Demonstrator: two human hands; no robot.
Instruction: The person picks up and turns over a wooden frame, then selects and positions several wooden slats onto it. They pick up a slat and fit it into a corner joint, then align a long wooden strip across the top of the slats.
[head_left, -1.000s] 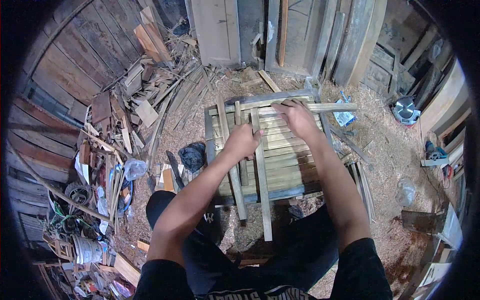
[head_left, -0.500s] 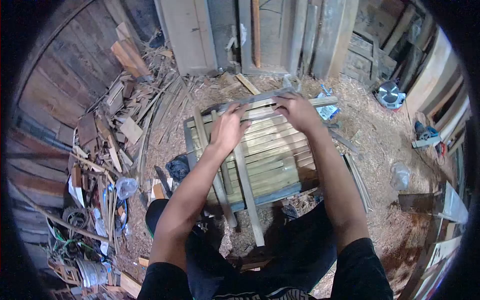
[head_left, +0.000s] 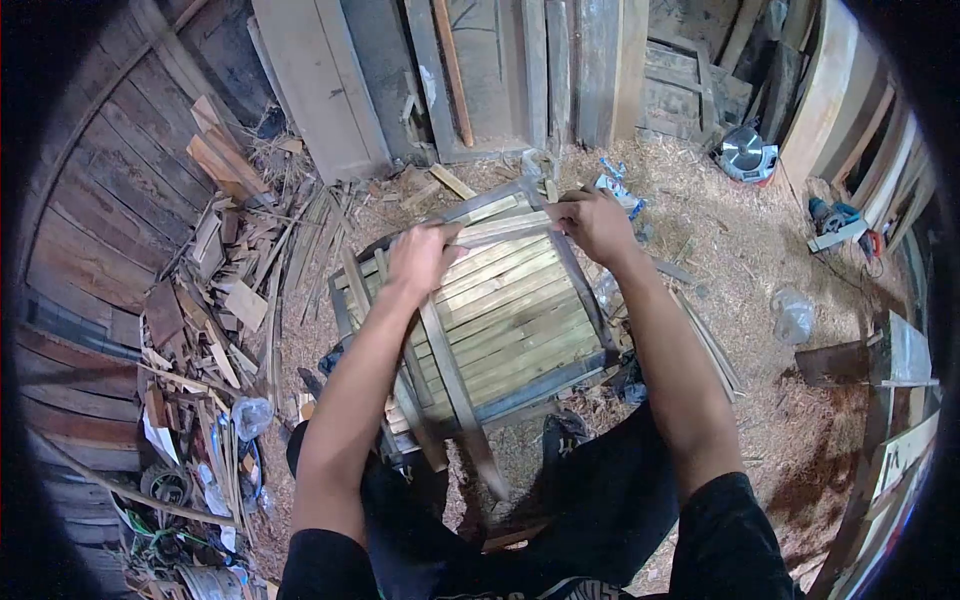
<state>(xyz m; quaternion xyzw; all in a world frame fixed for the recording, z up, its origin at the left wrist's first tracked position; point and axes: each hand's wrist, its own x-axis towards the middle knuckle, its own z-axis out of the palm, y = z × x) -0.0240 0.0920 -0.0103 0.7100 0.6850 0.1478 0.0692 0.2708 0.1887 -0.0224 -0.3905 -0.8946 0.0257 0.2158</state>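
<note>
A low slatted wooden panel [head_left: 515, 325] in a dark frame lies between the knees. Near its far edge, a short pale wooden strip [head_left: 505, 226] spans from one hand to the other. My left hand [head_left: 422, 262] is closed round the strip's left end, slightly blurred. The right end is pinched by my right hand [head_left: 590, 225], at the frame's upper right corner. Two loose long strips lie over the panel's left part: one [head_left: 460, 390] passes below my left hand, and another [head_left: 418, 420] is farther left; both stick out past the near edge.
Scrap wood [head_left: 225, 300] is heaped at the left, with a plastic bag [head_left: 252, 416] beside it. A circular saw [head_left: 745, 155] and a blue power tool [head_left: 838, 222] sit on the shavings at the right. Planks [head_left: 330, 95] lean at the back.
The view has shifted. Both hands now grip the ends of the short strip, and my left hand has moved left, apart from my right. More of the panel's right side shows.
</note>
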